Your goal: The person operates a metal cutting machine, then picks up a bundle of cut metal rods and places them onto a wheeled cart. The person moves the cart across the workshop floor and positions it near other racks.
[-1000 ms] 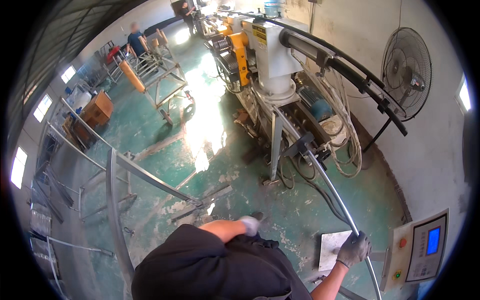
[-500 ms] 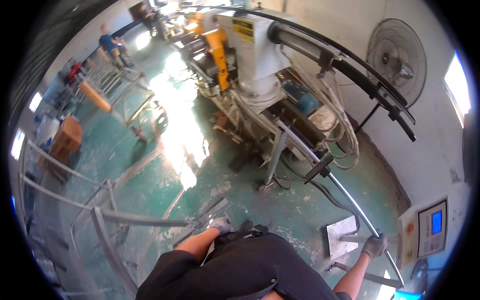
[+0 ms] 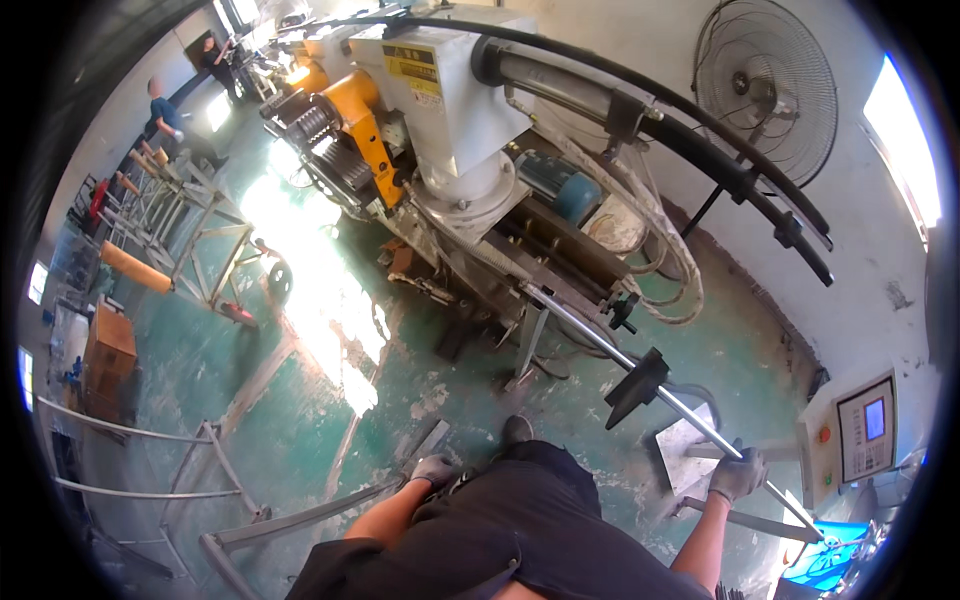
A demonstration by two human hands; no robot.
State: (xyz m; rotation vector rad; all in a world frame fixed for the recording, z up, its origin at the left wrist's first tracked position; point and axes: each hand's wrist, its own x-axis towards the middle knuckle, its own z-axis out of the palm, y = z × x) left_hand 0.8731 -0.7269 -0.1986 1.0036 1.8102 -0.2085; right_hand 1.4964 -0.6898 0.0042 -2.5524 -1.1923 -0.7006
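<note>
My right hand (image 3: 738, 474), in a grey glove, is closed around a long shiny metal tube (image 3: 690, 412). The tube slants from the bending machine (image 3: 455, 150) down past the control box to the lower right. A black clamp-like block (image 3: 637, 388) sits around the tube between my hand and the machine. My left hand (image 3: 435, 469), also gloved, hangs beside my body with its fingers curled, and nothing shows in it. Close by it are a grey metal bar (image 3: 310, 517) of a rack and a short grey piece (image 3: 427, 442) on the floor.
A control box (image 3: 850, 435) with a small screen stands at right, above a blue lit screen (image 3: 826, 555). A large fan (image 3: 768, 80) is by the wall. Wheeled frames (image 3: 215, 250), a brown cabinet (image 3: 108, 350) and two other people (image 3: 165, 115) are at left. Hoses lie beside the machine.
My view has shifted, with the machine now further left and nearer. My right hand stays on the tube; the black block appears nearer to it. My left hand has drawn slightly lower.
</note>
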